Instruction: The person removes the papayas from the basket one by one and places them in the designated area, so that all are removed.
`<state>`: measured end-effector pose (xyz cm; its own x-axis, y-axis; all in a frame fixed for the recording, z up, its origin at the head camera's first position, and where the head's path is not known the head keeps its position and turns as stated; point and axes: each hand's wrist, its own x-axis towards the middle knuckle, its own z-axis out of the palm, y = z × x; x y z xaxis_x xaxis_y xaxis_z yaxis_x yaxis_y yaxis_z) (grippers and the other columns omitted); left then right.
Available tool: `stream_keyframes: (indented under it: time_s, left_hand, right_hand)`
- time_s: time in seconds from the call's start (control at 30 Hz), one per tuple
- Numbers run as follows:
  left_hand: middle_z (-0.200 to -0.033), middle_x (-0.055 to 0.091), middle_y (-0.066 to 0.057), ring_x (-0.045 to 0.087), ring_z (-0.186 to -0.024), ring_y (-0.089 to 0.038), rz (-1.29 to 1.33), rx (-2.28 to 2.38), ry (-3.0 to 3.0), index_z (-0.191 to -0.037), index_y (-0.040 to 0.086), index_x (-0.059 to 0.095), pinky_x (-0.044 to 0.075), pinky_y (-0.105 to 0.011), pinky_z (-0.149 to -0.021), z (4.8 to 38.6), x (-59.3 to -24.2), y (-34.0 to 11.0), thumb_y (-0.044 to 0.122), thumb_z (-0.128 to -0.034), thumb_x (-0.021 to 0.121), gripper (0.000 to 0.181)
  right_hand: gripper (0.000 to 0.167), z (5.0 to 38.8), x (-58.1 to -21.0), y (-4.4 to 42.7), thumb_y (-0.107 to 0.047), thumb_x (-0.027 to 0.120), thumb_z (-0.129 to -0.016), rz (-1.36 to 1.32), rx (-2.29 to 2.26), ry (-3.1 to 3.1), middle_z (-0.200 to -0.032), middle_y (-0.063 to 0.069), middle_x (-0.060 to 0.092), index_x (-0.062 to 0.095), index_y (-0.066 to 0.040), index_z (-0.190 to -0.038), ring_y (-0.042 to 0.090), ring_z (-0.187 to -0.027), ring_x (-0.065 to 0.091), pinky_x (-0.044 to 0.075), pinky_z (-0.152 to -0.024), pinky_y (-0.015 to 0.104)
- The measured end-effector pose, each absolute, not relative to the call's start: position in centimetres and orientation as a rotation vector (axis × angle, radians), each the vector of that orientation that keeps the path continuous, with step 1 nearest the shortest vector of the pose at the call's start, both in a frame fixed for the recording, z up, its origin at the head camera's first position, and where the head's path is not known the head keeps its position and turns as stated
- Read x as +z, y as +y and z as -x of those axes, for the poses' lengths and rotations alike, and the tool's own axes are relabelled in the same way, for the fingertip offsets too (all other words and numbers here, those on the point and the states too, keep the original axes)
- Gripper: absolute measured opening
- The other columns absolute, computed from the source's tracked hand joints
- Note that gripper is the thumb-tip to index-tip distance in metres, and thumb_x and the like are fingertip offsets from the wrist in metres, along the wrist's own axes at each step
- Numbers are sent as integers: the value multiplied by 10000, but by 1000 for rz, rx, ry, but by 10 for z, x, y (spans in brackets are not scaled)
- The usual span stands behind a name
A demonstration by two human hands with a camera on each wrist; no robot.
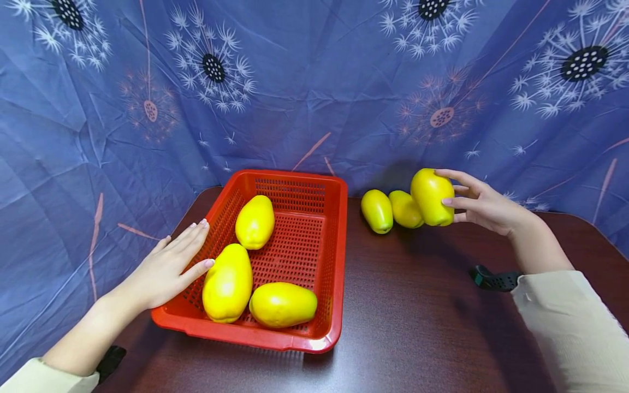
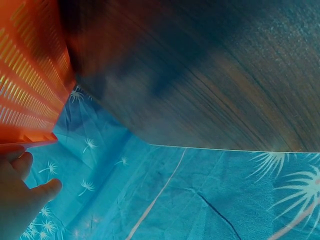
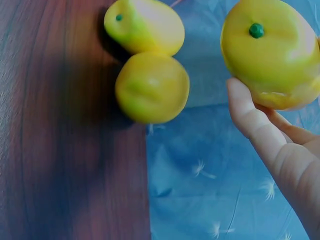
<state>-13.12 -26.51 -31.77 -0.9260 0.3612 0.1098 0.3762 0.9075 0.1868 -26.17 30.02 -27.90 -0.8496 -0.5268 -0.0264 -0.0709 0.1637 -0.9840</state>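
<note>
In the head view the right hand (image 1: 484, 206) grips a yellow fruit (image 1: 432, 196) above the table, thumb and fingers around its right side; the right wrist view shows this fruit (image 3: 272, 55) with a green stem spot. Two more yellow fruits (image 1: 377, 211) (image 1: 405, 209) lie beside each other on the table, left of the held one. The left hand (image 1: 169, 268), fingers straight, rests on the left rim of a red basket (image 1: 340, 273). Inside the basket lie three yellow fruits (image 1: 255, 222) (image 1: 227, 284) (image 1: 283, 304). The left wrist view shows that hand (image 2: 22, 187) by the basket (image 2: 30, 75).
The dark wooden table (image 1: 403, 316) carries the basket and the loose fruits. A blue cloth (image 1: 314, 93) with dandelion prints hangs behind and along the left side. Dark straps (image 1: 493, 279) (image 1: 110, 362) show near both wrists.
</note>
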Motion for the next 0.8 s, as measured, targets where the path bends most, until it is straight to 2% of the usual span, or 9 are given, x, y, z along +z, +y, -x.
stream_keyframes:
  time_s: [0.17, 0.6, 0.8]
  left_hand:
    - [-1526, 202, -151, 164, -1399, -322, 577, -309, -2995, -1476, 36, 215, 162, -655, -1018, 131, -318, -265, 455, -946, 463, 720]
    - [-1527, 200, -146, 175, -1396, -320, 584, -309, -2982, -1476, 34, 213, 167, -651, -1016, 130, -319, -265, 441, -949, 468, 713]
    - [-1525, 205, -150, 180, -1394, -323, 582, -311, -2981, -1474, 32, 219, 167, -651, -1017, 131, -319, -265, 437, -946, 474, 712]
  right_hand:
    - [564, 259, -286, 311, -24, 445, -971, 497, -1739, 2122, -1245, 56, 374, 319, -311, -1441, 189, -970, 613, 550, -737, 395]
    - [561, 256, -306, 333, 21, 426, -965, 467, -1864, 2010, -1208, 65, 390, 320, -263, -1436, 204, -941, 630, 552, -727, 404]
    - [556, 255, -313, 339, -12, 423, -975, 440, -1828, 2046, -1197, 47, 404, 304, -291, -1441, 185, -949, 623, 548, -745, 396]
